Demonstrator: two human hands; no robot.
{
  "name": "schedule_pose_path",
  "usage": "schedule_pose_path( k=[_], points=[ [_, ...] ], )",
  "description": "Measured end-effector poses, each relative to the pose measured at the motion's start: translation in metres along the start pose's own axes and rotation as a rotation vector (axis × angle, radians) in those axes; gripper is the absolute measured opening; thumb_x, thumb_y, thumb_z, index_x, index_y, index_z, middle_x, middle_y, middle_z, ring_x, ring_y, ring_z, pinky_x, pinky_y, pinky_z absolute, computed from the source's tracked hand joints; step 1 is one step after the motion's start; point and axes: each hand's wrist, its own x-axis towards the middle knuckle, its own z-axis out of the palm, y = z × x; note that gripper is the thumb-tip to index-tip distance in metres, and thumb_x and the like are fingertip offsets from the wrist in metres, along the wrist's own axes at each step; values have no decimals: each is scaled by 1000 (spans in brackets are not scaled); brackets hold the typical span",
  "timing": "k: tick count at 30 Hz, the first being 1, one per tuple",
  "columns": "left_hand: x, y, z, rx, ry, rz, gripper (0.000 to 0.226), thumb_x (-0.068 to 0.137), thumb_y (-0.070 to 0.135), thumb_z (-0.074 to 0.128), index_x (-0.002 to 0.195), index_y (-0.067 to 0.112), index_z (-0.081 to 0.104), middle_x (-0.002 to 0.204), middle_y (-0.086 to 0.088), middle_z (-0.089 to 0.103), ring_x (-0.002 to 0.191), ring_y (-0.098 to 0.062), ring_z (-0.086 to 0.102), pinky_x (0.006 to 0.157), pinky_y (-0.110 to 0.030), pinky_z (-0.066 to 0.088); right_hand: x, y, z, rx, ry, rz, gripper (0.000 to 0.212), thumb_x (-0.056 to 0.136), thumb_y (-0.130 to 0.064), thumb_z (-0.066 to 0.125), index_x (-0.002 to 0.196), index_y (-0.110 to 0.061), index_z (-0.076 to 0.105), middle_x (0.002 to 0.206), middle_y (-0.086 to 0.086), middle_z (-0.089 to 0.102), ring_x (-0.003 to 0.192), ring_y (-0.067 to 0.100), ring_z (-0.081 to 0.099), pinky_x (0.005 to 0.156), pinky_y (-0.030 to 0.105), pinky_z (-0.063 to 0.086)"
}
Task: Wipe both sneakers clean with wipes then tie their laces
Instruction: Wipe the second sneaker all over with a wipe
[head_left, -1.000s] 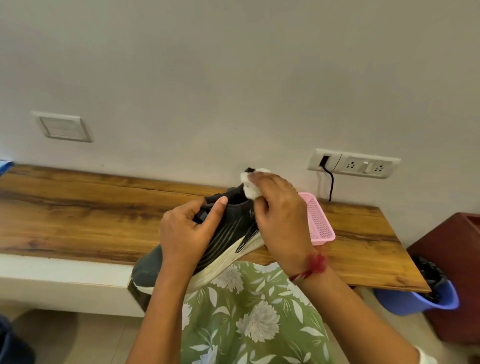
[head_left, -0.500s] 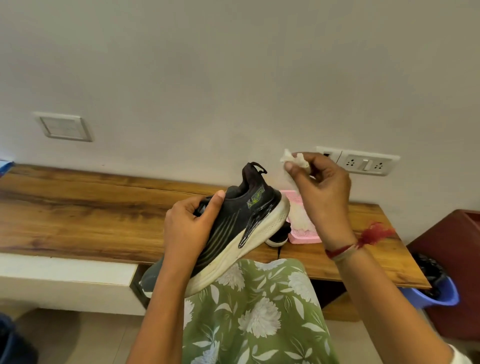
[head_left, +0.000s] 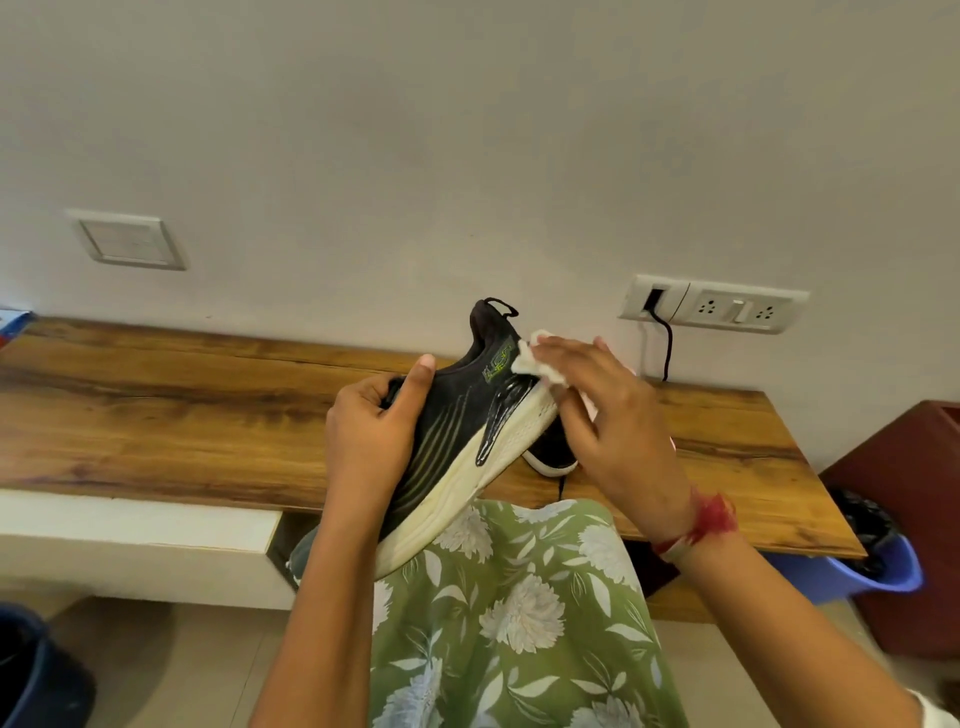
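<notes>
OP: Down again goes the right hand (head_left: 618, 426). Half a second ago it was lifted clear at about 2 o'clock with the wipe (head_left: 535, 361) pinched. Now its fingers lie flat and press the wipe onto the heel of the sneaker (head_left: 457, 431). So I'd say we're mid-wipe on shoe one, laces not started.

lurker: which way's it pointing?

OP: Long axis runs diagonal: heel up at 1 o'clock, toe down at 7 o'clock over the lap, pale sole turned toward 4 o'clock. The left hand (head_left: 369, 436) has its fingers wrapped round the upper near the opening, thumb on top, holding it just above the worktop (head_left: 156, 415). The second sneaker (head_left: 550, 452) sits on the worktop right behind, mostly hidden by my right hand.
</notes>
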Motion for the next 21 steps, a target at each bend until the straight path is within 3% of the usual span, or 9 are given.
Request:
schedule_pose_path(
  k=[2, 4, 6, 9, 11, 13, 16, 19, 21],
  points=[
    [-1, 0, 3, -23, -10, -26, 64, 83, 62, 58, 56, 6, 50, 46, 5, 37, 47, -11, 35, 53, -32, 28, -5, -3, 3, -23, 21, -14, 36, 89, -8, 47, 122, -6, 61, 126, 8, 61, 120, 15, 54, 112, 39, 31],
    [-2, 1, 4, -17, -1, -20, 58, 86, 57, 60, 50, 14, 42, 44, 8, 34, 46, -11, 33, 53, -32, 28, -17, -13, 11, -119, -67, -217, 38, 87, -6, 46, 120, 0, 62, 124, 13, 62, 120, 23, 54, 112, 39, 32],
    [-2, 0, 3, 11, 8, -14, 59, 86, 56, 60, 52, 10, 44, 45, 8, 35, 46, -11, 33, 53, -32, 29, -23, -12, 15, -217, -152, -402, 35, 85, -4, 48, 116, 1, 65, 121, 15, 63, 117, 26, 57, 110, 42, 35],
    [-1, 3, 1, 41, 21, -30, 68, 84, 62, 58, 62, -2, 50, 51, -2, 41, 49, -14, 38, 54, -34, 30, -7, 1, 10, -252, -78, -282, 37, 86, -7, 47, 119, -1, 63, 123, 14, 63, 117, 25, 57, 112, 44, 31],
    [-2, 5, 0, 32, 28, -33, 67, 84, 63, 58, 59, 2, 44, 50, -1, 39, 49, -14, 36, 54, -34, 29, -5, 2, 8, -184, -26, -191, 39, 86, -7, 47, 121, 0, 62, 125, 14, 61, 120, 25, 56, 114, 43, 28],
    [-1, 5, -2, 43, 34, -29, 63, 85, 61, 58, 55, 8, 43, 48, 2, 38, 47, -13, 35, 53, -32, 29, -13, -7, 13, -179, -74, -280, 37, 86, -7, 47, 119, 1, 62, 124, 16, 62, 120, 26, 56, 114, 41, 30],
    [2, 1, -6, 46, 43, -41, 69, 82, 65, 57, 61, 0, 49, 50, 0, 40, 49, -14, 37, 55, -34, 30, -21, -5, 14, -234, -174, -459, 33, 89, -6, 47, 115, 2, 64, 121, 16, 63, 116, 25, 58, 111, 41, 33],
    [2, 1, -5, -11, 17, -67, 62, 80, 68, 56, 54, 13, 43, 48, 2, 38, 49, -16, 36, 55, -35, 31, -11, 6, 9, -188, -89, -300, 36, 88, -5, 46, 120, 1, 61, 126, 15, 61, 120, 25, 56, 113, 40, 30],
    [2, 1, -5, -16, 8, -71, 58, 80, 66, 58, 51, 19, 40, 46, 4, 38, 48, -16, 37, 55, -35, 31, -16, 0, 14, -205, -109, -351, 35, 89, -6, 49, 121, 1, 61, 127, 16, 59, 123, 26, 53, 114, 40, 30]
  ],
)
